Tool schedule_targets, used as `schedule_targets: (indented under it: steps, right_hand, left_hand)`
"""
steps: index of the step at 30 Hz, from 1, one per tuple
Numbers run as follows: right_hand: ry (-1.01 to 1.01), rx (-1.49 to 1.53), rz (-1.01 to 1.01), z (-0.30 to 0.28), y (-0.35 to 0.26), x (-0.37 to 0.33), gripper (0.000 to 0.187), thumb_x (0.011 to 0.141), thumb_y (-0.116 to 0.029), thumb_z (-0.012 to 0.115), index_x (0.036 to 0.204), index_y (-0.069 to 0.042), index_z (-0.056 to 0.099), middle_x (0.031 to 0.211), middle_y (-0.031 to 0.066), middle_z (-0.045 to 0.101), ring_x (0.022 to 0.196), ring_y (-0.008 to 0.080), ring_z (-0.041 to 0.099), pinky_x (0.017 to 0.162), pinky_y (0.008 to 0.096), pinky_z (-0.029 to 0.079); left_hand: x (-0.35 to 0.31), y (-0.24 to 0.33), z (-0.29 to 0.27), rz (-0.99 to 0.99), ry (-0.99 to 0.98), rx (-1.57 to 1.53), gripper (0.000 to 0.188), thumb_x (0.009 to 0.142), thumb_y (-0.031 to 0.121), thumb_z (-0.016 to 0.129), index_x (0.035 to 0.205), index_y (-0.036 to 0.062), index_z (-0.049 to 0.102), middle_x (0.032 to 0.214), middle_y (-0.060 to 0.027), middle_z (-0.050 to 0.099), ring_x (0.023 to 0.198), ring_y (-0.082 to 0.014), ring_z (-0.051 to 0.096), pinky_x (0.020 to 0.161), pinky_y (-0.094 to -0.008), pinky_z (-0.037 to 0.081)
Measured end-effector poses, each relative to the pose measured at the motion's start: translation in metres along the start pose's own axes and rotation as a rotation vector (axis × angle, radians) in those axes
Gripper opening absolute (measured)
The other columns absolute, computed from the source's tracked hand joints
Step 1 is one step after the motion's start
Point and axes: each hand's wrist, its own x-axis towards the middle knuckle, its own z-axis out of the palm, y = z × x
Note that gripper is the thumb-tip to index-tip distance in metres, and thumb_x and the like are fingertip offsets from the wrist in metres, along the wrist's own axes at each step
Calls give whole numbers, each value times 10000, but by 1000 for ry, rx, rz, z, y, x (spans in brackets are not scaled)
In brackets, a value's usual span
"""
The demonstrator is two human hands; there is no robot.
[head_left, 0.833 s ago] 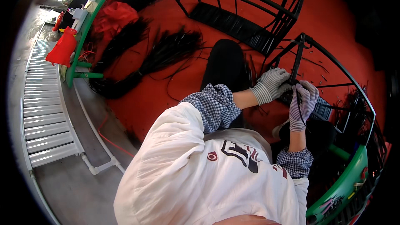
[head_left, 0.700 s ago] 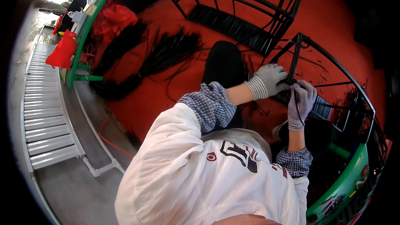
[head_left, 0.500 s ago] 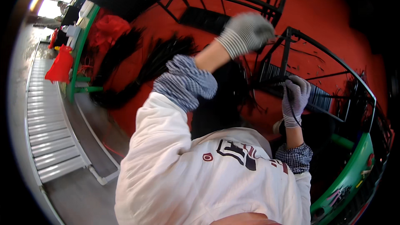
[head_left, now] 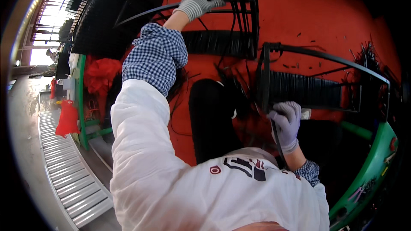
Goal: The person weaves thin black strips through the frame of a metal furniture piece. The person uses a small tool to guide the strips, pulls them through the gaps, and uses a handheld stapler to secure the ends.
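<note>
My left hand (head_left: 198, 5), in a striped grey work glove, is stretched out far ahead, closed round the upper rail of a black metal frame (head_left: 255, 21). That frame has a band of dark strips woven across its lower part. Close to my body, my right hand (head_left: 287, 124), in a pale striped glove, grips a black flexible strip (head_left: 276, 136) that hangs down toward my sleeve. Just beyond the right hand stands a second black frame (head_left: 325, 50) with a similar woven panel (head_left: 304, 89). The palm side of both hands is hidden.
Dark offcuts lie on the red floor (head_left: 299, 21). A green table (head_left: 364, 179) with small tools stands at the right. On the left are a roller conveyor (head_left: 68, 162), a red bag (head_left: 67, 117) and red plastic (head_left: 102, 75). A bundle of black strips (head_left: 367, 62) is at far right.
My left hand has swung left and away onto the far frame's rail. My right hand has come lower and nearer, still with the black strip. The view has turned somewhat.
</note>
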Motion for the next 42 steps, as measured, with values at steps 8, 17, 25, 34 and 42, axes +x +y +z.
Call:
schedule_targets:
  steps: [8,17,25,34,42]
  right_hand:
    - [-3,100,26,0,4,3,311,732,-77,803,987,-157,644,1043,61,635,955,300,597,871,486,474]
    - [31,117,42,4,4,-3,277,735,-57,802,952,-151,658,1015,78,649,948,317,603,870,471,481]
    - [73,68,27,5,8,-5,268,810,34,733,1000,-120,622,1056,103,659,964,337,603,871,456,477]
    - [50,24,-14,5,11,-4,219,850,0,731,1011,-122,647,1099,104,661,999,325,596,898,460,465]
    - [0,-93,-96,2,22,-9,217,883,-10,692,1071,-113,660,1121,125,650,1064,343,591,960,494,459]
  left_hand:
    - [87,-79,-117,-286,564,-170,451,934,624,612,903,175,652,989,-71,760,936,-337,687,784,-670,441]
    - [21,-114,-165,-1043,1182,-1090,718,831,642,777,1013,-53,761,874,-172,757,765,-307,713,688,-445,543]
    - [35,-114,-123,-954,1104,-1749,525,955,567,624,1047,50,641,692,-119,609,562,-271,582,545,-434,480]
    - [-24,-173,-97,-980,1133,-1877,454,1058,487,462,779,129,492,585,-19,433,516,-214,415,636,-441,371]
    - [-77,-220,-34,-1066,1253,-1910,370,1078,394,446,882,104,563,713,-48,571,696,-239,535,905,-479,406]
